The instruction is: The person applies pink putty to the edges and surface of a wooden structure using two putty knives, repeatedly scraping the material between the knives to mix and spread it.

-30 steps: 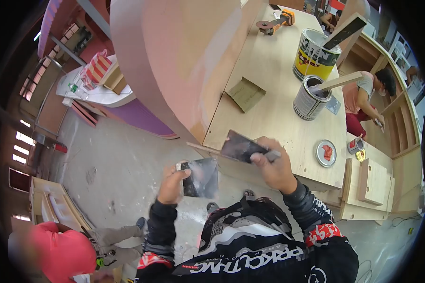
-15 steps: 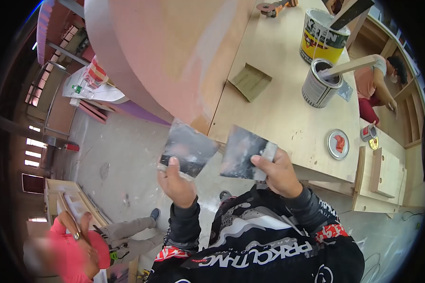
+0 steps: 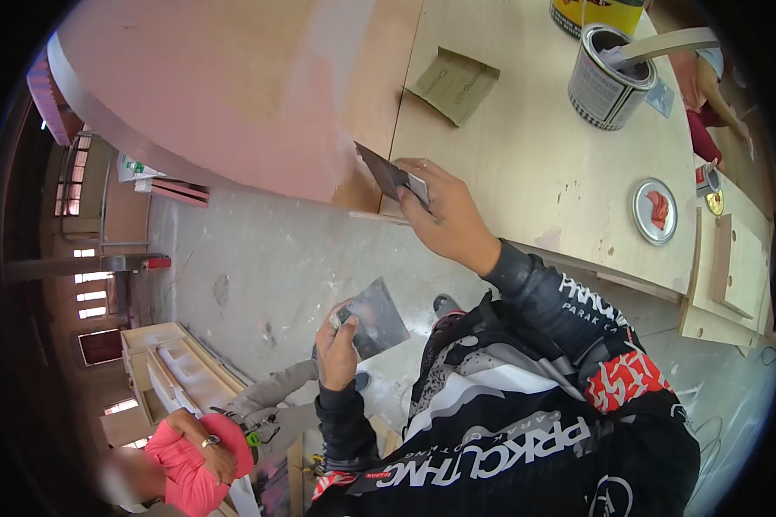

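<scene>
My right hand point(image 3: 449, 212) is closed on a flat, dark putty scraper point(image 3: 383, 172), its blade tilted over the near corner of the pink-coated panel point(image 3: 259, 129). Lower down, above the floor, my left hand point(image 3: 337, 349) grips a second, square scraper point(image 3: 379, 319) by its edge, thumb on top. Whitish smears run along the panel's surface near the seam with the bare plywood tabletop point(image 3: 526, 146). A creased piece of sandpaper point(image 3: 455, 86) lies on the plywood just beyond my right hand.
An open paint can point(image 3: 608, 95) with a wooden stick stands on the tabletop, a yellow bucket point(image 3: 595, 19) behind it. A round lid point(image 3: 655, 211) bears red paste. One person point(image 3: 194, 457) stands at lower left, another point(image 3: 707, 86) at upper right.
My right hand has moved up and left with its scraper, to the panel's corner. My left hand has dropped lower with the other scraper, away from the panel. The view has shifted.
</scene>
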A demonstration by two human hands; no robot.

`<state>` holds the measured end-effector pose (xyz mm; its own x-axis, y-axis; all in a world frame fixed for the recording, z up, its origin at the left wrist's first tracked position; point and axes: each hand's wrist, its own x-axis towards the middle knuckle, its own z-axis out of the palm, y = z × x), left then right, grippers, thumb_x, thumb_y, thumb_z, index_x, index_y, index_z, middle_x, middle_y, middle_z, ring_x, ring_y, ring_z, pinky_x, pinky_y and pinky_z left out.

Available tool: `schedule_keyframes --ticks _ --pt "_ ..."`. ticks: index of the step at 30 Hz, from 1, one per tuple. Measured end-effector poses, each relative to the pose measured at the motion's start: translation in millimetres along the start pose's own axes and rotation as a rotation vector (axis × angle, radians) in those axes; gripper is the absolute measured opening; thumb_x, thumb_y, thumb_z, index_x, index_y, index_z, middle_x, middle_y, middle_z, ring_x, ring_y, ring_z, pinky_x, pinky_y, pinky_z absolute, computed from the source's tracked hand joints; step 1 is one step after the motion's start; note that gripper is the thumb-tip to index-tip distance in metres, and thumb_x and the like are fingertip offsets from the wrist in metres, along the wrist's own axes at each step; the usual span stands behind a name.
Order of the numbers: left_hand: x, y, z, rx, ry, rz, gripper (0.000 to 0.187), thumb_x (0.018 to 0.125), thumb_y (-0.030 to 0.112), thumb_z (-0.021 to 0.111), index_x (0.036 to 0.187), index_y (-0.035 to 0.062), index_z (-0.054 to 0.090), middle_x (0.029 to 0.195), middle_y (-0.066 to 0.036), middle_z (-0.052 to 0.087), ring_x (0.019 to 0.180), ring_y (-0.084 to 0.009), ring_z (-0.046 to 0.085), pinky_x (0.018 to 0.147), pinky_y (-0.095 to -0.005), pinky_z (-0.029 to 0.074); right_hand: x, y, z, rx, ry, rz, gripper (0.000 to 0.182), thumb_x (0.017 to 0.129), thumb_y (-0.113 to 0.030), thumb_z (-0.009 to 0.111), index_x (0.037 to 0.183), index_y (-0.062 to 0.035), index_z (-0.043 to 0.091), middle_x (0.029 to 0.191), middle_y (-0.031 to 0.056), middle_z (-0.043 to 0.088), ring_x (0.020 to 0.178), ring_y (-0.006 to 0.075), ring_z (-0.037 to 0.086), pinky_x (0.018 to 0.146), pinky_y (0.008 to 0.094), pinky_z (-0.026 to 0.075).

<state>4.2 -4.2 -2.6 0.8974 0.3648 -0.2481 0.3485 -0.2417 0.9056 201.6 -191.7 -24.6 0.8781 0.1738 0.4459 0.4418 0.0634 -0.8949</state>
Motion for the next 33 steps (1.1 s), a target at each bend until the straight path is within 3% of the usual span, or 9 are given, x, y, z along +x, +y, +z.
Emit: schedule_keyframes --ticks 7,14,16,17,20,23,26,30,33 --pt "-17.2 -19.6 -3.8 -0.166 0.195 -0.023 0.034 0.09 0.012 0.053 0.117 -0.0066 0.062 0.098 -0.006 0.068 0.092 -0.0144 0.059 0.089 -0.0264 0.041 -18.1 2.0 52.2 -0.237 -0.037 -0.057 0.067 0.072 0.003 0.065 0.137 -0.0005 0.047 0.139 0.0175 0.048 0.115 0.0375 0.051 0.1 0.0392 0.044" --pt "3.7 -33.0 -3.5 -0.299 0.105 -0.06 0.033 0.089 0.009 0.052 0.116 -0.0067 0.063 0.1 -0.008 0.068 0.093 -0.0151 0.06 0.09 -0.0275 0.042 -32.0 -12.9 26.0 -0.113 0.076 -0.011 0.035 0.084 -0.006 0.062 0.118 0.0019 0.06 0.11 0.0205 0.063 0.092 0.0315 0.061 0.085 0.0379 0.049" --pt "9.5 -37.0 -6.6 -0.346 0.087 -0.062 0.032 0.089 0.009 0.052 0.115 -0.0066 0.063 0.099 -0.008 0.068 0.093 -0.0152 0.061 0.09 -0.0276 0.043 -13.9 -33.5 10.4 0.021 -0.135 0.737 0.021 0.09 -0.015 0.06 0.103 0.0016 0.065 0.092 0.0148 0.065 0.08 0.0213 0.061 0.072 0.0344 0.049" --pt "11.8 -39.2 -8.6 -0.388 0.078 -0.069 0.032 0.089 0.008 0.052 0.114 -0.0065 0.063 0.099 -0.008 0.068 0.093 -0.0154 0.061 0.089 -0.0277 0.043 -14.6 -19.5 20.8 0.274 0.008 0.735 0.02 0.091 -0.019 0.061 0.096 0.0005 0.064 0.09 0.0083 0.064 0.079 0.014 0.058 0.066 0.0309 0.046" --pt "14.8 -44.1 -15.9 -0.409 0.063 -0.028 0.03 0.089 0.008 0.052 0.112 -0.0062 0.063 0.098 -0.008 0.068 0.092 -0.0159 0.061 0.089 -0.0283 0.044 19.8 -35.3 22.7 0.627 0.001 0.8 0.019 0.09 -0.016 0.061 0.096 0.0017 0.064 0.09 0.0067 0.065 0.079 0.0142 0.059 0.065 0.03 0.046" --pt "14.8 -54.1 -22.4 -0.447 0.058 -0.024 0.029 0.089 0.009 0.052 0.111 -0.006 0.064 0.097 -0.008 0.068 0.093 -0.016 0.061 0.09 -0.0286 0.043 52.5 -62.0 15.0 0.633 0.034 0.829 0.02 0.089 -0.013 0.062 0.103 0.0018 0.064 0.097 0.0072 0.065 0.083 0.014 0.059 0.069 0.0297 0.047" --pt "19.4 -61.1 -28.8 -0.445 0.02 -0.04 0.029 0.089 0.009 0.053 0.111 -0.0058 0.064 0.098 -0.007 0.068 0.094 -0.0159 0.06 0.09 -0.0288 0.043 50.9 -57.3 -1.7 0.771 0.115 0.787 0.024 0.089 -0.01 0.061 0.11 0.0015 0.062 0.102 0.0067 0.064 0.085 0.0154 0.061 0.077 0.0297 0.05" --pt "24.1 -67.4 -36.6 -0.494 0.009 -0.025 0.029 0.089 0.01 0.054 0.111 -0.0052 0.064 0.1 -0.006 0.067 0.094 -0.0156 0.059 0.09 -0.0288 0.042 18.4 -13.8 -7.5 0.301 0.124 0.437 0.031 0.091 0.0 0.055 0.121 0.0016 0.061 0.111 0.0112 0.066 0.104 0.017 0.061 0.092 0.0315 0.049" --pt "25.3 -76.5 -51.6 -0.49 0.002 -0.011 0.028 0.089 0.01 0.054 0.11 -0.0045 0.064 0.101 -0.006 0.066 0.094 -0.0153 0.059 0.09 -0.0286 0.042 6.5 -8.2 9.3 -0.158 0.041 -0.095 0.047 0.089 0.011 0.049 0.131 -0.0059 0.06 0.123 0.0111 0.065 0.116 0.0254 0.057 0.102 0.0325 0.043"
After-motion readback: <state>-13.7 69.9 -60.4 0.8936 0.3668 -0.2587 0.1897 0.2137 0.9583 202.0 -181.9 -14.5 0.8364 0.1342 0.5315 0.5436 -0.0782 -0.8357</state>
